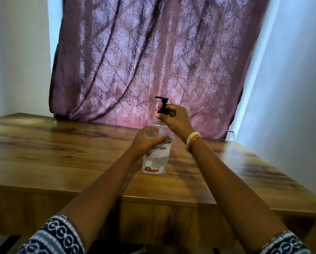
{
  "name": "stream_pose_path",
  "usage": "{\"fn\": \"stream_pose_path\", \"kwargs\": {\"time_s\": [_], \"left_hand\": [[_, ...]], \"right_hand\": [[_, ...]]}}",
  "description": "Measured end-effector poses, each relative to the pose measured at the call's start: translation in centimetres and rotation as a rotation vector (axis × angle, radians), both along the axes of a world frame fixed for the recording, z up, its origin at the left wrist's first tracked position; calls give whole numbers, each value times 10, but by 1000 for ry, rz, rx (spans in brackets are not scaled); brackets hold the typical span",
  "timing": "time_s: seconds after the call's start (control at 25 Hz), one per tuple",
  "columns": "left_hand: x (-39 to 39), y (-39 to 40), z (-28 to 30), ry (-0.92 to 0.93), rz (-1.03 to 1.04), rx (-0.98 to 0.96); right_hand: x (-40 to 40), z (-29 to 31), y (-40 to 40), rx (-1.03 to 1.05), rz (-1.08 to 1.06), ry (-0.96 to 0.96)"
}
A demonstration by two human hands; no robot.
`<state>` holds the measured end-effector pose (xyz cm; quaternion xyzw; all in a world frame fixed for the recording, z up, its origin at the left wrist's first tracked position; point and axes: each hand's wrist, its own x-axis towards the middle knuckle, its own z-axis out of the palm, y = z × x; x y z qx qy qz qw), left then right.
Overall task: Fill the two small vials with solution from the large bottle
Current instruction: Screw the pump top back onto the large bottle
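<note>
A large clear bottle (154,162) stands upright on the wooden table (62,153), a little right of centre. It carries a white handwritten label and a black pump top (162,104). My left hand (146,142) wraps around the bottle's upper body from the left. Above it, my right hand (175,120) grips the collar of the black pump, fingers closed around it. A little clear liquid lies at the bottle's bottom, and something orange shows at its base. No small vials are in view.
A patterned mauve curtain (153,61) hangs right behind the table's far edge. White walls stand on both sides. The table's near edge (153,198) runs across below my forearms. Bangles circle my right wrist (193,140).
</note>
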<state>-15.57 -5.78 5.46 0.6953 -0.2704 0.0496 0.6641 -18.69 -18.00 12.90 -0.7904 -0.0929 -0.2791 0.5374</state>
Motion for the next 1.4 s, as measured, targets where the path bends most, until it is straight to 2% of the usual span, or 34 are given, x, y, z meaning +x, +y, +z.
{"fn": "stream_pose_path", "kwargs": {"time_s": [0.08, 0.2, 0.32, 0.44, 0.6, 0.72, 0.8, 0.88, 1.0, 1.2, 1.4], "left_hand": [[-10, 8, -3, 6, -103, 53], [-15, 20, -32, 85, -230, 111], [-14, 29, -57, 86, -124, 304], [-5, 22, -59, 44, -93, 360], [4, 3, -63, -42, -62, 459], [16, -7, -71, -33, 129, 403], [24, -8, -71, 14, 273, 317], [39, -9, -68, 33, 379, 317], [63, -16, -64, 7, 418, 372], [100, -33, -63, -80, 445, 472], [142, -28, -69, 6, 425, 426]], "right_hand": [[-8, -13, -2, -40, 47, 54], [-24, -43, -12, 45, 107, 197], [-22, -84, -24, -35, 94, 291], [-18, -113, -32, -66, 73, 297], [-5, -118, -61, -21, -31, 274], [10, -119, -85, -3, -143, 294], [23, -120, -97, -12, -171, 314], [47, -123, -110, -23, -181, 320], [84, -127, -126, 17, -174, 323], [114, -118, -128, -29, -227, 311], [135, -119, -137, -22, -189, 312]]}}
